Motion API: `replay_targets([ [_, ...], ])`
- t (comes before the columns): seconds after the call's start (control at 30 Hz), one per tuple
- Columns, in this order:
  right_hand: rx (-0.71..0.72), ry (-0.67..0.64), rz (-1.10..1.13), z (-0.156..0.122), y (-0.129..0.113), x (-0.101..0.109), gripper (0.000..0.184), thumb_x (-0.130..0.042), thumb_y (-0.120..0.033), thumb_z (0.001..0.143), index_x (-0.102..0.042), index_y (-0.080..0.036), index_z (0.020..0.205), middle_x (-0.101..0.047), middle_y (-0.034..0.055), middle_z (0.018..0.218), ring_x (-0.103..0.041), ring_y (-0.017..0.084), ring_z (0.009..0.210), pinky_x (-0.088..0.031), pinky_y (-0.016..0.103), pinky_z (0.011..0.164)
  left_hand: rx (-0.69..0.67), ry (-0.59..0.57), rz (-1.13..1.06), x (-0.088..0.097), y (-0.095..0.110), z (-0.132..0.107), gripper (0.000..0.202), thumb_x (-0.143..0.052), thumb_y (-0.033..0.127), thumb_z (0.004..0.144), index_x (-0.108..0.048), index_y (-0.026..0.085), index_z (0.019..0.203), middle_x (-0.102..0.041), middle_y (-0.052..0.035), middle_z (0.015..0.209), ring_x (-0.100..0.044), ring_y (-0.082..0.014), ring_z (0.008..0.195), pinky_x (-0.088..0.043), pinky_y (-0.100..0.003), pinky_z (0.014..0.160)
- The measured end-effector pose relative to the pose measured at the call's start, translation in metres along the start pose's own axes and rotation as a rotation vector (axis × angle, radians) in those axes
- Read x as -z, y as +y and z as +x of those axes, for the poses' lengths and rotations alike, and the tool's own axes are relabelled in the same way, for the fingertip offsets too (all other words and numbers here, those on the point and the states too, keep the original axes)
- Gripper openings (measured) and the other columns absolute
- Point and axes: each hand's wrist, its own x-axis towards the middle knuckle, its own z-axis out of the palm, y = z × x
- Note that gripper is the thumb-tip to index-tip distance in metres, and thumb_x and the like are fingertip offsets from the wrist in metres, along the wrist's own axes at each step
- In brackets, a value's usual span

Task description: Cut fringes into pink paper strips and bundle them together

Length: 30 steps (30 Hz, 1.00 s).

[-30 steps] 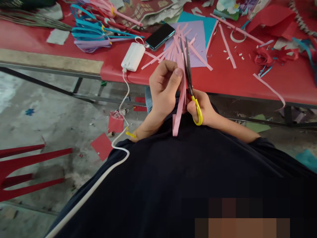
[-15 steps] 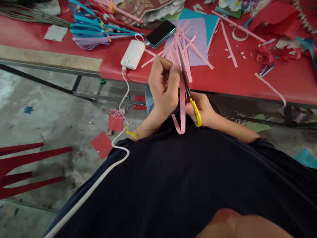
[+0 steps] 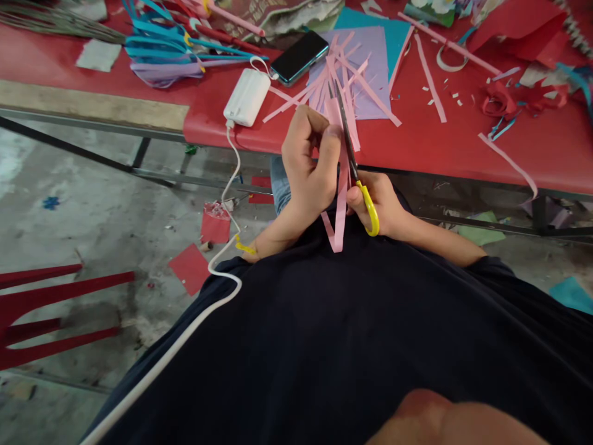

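Note:
Between thumb and fingers, my left hand (image 3: pixel 311 161) pinches a pink paper strip (image 3: pixel 340 216) at the table's front edge. Below the hand the strip hangs down and folds back up on itself. My right hand (image 3: pixel 380 201) is closed around the yellow handle of a pair of scissors (image 3: pixel 349 145). The metal blades point away from me and lie along the upper part of the pink paper, slightly apart at the tips. Beyond them, cut pink strips (image 3: pixel 365 86) are heaped over a lilac paper sheet (image 3: pixel 377 55).
On the red table (image 3: pixel 440 148) lie a black phone (image 3: pixel 300 57), a white power bank (image 3: pixel 248 96) with its cable running to me, blue paper loops (image 3: pixel 157 46) and a teal sheet (image 3: pixel 396 37). A red stool (image 3: pixel 46 303) and paper scraps are on the floor.
The scissor blades have parted slightly at the tips. Both hands sit a touch further right, and the strip's hanging fold has shifted a little. Both grips are the same.

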Motion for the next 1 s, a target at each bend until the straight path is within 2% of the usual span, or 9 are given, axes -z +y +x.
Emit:
replay_targets([
  [0.07,0.017,0.009,-0.012,0.000,0.001,0.000,0.072,-0.062,-0.092,0.082,-0.043,-0.023,0.072,-0.048,-0.0012,0.066,-0.045,0.012,0.057,-0.033,0.028,0.049,0.006,0.003,-0.024,0.000,-0.001,0.000,0.041,-0.068,0.062,0.099,-0.050,0.030,0.079,-0.055,-0.0036,0.078,-0.059,-0.0249,0.084,-0.047,-0.045,0.075],
  [0.13,0.023,0.013,-0.021,-0.001,0.001,0.000,0.072,-0.061,-0.091,0.084,-0.043,-0.023,0.072,-0.048,-0.0015,0.065,-0.043,0.011,0.056,-0.032,0.028,0.048,-0.027,-0.002,-0.036,-0.001,-0.001,0.001,0.042,-0.070,0.060,0.099,-0.051,0.029,0.078,-0.050,-0.0025,0.076,-0.051,-0.0215,0.076,-0.045,-0.042,0.073],
  [0.23,0.013,0.009,-0.027,-0.001,0.002,0.000,0.071,-0.057,-0.092,0.086,-0.046,-0.022,0.073,-0.048,-0.0013,0.065,-0.043,0.012,0.055,-0.032,0.028,0.048,-0.118,0.002,-0.062,-0.003,0.000,0.003,0.046,-0.070,0.058,0.101,-0.050,0.025,0.076,-0.039,-0.0012,0.072,-0.037,-0.0171,0.068,-0.036,-0.039,0.068],
  [0.3,0.008,0.011,-0.029,-0.002,0.002,0.001,0.072,-0.055,-0.093,0.086,-0.049,-0.022,0.074,-0.047,-0.0014,0.064,-0.042,0.012,0.055,-0.032,0.028,0.048,-0.155,0.005,-0.085,-0.004,0.000,0.004,0.046,-0.067,0.055,0.104,-0.049,0.023,0.077,-0.035,-0.0006,0.072,-0.032,-0.0157,0.066,-0.031,-0.039,0.067],
  [0.47,0.013,0.003,-0.050,-0.002,0.002,0.001,0.072,-0.054,-0.092,0.088,-0.049,-0.022,0.074,-0.046,-0.0014,0.063,-0.041,0.011,0.055,-0.030,0.028,0.047,-0.192,-0.004,-0.090,-0.005,-0.009,0.004,0.044,-0.063,0.051,0.108,-0.047,0.021,0.079,-0.038,-0.0012,0.075,-0.034,-0.0143,0.068,-0.028,-0.038,0.068],
  [0.57,0.015,0.011,-0.062,-0.001,0.003,0.001,0.072,-0.052,-0.092,0.089,-0.050,-0.022,0.074,-0.047,-0.0008,0.063,-0.041,0.011,0.055,-0.031,0.028,0.047,-0.217,-0.015,-0.125,-0.004,-0.013,0.005,0.043,-0.064,0.050,0.107,-0.047,0.021,0.080,-0.034,-0.0006,0.073,-0.033,-0.0133,0.065,-0.027,-0.038,0.066],
  [0.73,-0.002,0.011,-0.082,-0.001,0.002,0.002,0.073,-0.053,-0.094,0.086,-0.048,-0.022,0.072,-0.044,-0.0022,0.059,-0.040,0.011,0.053,-0.029,0.027,0.045,-0.198,-0.016,-0.126,-0.003,-0.007,0.005,0.039,-0.065,0.042,0.108,-0.048,0.021,0.079,-0.034,-0.0007,0.075,-0.032,-0.0147,0.068,-0.027,-0.038,0.068],
  [1.0,0.023,0.011,-0.100,-0.001,0.000,0.002,0.072,-0.058,-0.092,0.085,-0.049,-0.022,0.071,-0.046,-0.0024,0.056,-0.041,0.011,0.050,-0.025,0.028,0.045,-0.270,0.011,-0.148,-0.005,-0.010,0.005,0.044,-0.066,0.045,0.106,-0.045,0.019,0.078,-0.032,0.0002,0.075,-0.030,-0.0128,0.068,-0.027,-0.037,0.066],
])
